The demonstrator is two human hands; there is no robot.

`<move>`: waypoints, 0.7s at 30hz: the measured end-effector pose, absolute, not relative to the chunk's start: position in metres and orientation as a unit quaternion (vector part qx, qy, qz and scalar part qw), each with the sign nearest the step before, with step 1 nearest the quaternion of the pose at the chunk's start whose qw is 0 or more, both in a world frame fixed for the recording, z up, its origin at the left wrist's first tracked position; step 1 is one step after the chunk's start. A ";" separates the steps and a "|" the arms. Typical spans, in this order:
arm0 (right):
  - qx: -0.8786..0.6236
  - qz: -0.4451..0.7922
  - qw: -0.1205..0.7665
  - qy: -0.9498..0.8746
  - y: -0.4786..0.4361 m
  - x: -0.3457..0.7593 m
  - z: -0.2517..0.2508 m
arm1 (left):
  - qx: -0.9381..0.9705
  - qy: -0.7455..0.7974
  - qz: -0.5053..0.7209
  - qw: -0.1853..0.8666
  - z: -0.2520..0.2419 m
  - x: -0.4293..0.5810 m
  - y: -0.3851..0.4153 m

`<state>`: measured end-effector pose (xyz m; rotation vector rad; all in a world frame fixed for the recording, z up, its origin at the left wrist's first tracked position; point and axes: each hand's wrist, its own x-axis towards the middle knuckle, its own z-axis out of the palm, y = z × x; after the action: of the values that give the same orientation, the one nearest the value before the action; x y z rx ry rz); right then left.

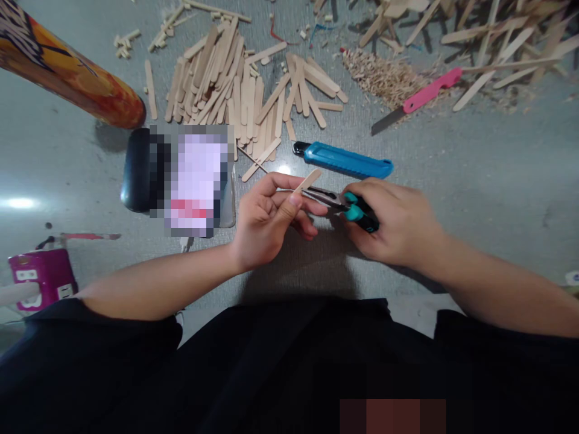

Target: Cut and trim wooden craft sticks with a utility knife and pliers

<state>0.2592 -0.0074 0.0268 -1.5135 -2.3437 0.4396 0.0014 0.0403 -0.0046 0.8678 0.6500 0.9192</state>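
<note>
Between the thumb and fingers of my left hand [274,220] is a short wooden craft stick [309,180], tilted with its rounded end up and right. My right hand [398,223] is wrapped around the black and teal handles of long-nose pliers [355,208]. The pliers' jaws reach left to the craft stick, close by my left thumb; whether they grip it I cannot tell. Just beyond both hands lies a blue utility knife [346,160]. A heap of craft sticks [212,78] spreads out above my left hand.
A phone [199,175], blurred, and a dark rounded case [138,172] lie left. An orange can [76,72] stands upper left. Wood scraps [389,78], a pink-handled saw [432,90] and split sticks [502,48] occupy the upper right. A purple power outlet block [43,271] sits lower left.
</note>
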 end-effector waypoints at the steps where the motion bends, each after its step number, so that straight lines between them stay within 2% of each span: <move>1: -0.532 0.144 0.151 -0.821 -0.008 0.259 0.026 | 0.390 0.295 0.415 0.767 -0.004 0.002 0.041; 8: -0.539 0.060 0.168 -0.823 -0.010 0.258 0.017 | 0.351 0.291 0.389 0.800 -0.004 0.002 0.044; 21: -0.544 0.128 0.175 -0.811 -0.017 0.249 0.019 | 0.405 0.324 0.448 0.728 -0.006 0.006 0.038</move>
<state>0.2490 -0.0169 0.0189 -1.5416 -2.2972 0.3620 0.0060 0.0378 -0.0058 0.8930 0.7151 0.9873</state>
